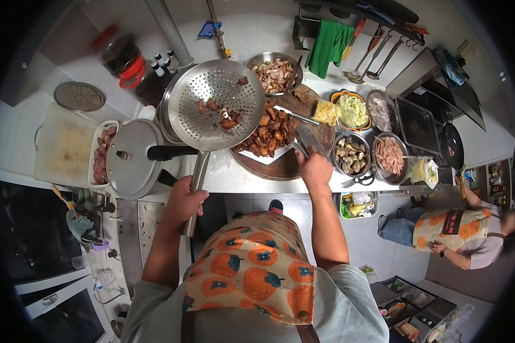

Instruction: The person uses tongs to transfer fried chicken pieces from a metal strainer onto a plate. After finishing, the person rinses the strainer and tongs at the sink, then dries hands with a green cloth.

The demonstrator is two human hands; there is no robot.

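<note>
My left hand (186, 200) is closed round the handle of a large perforated metal skimmer (194, 91), raised over the left of the counter. A few browned meat pieces (229, 121) lie in its bowl. My right hand (315, 170) grips metal tongs (310, 139), whose ends reach the right edge of a heap of browned meat (274, 132). That heap lies on a white sheet or plate on a round wooden board (280, 171). The skimmer's rim overlaps the heap's left side in this view. A metal handle (305, 119) sticks out beside the meat; its other end is hidden.
Left stand a lidded pressure cooker (134, 163) and a white tray of meat (103, 154). Behind the board is a bowl of meat pieces (274, 74). To the right are bowls of clams (351, 154) and pale strips (390, 154), and scissors (359, 181). Another person (452, 231) stands at right.
</note>
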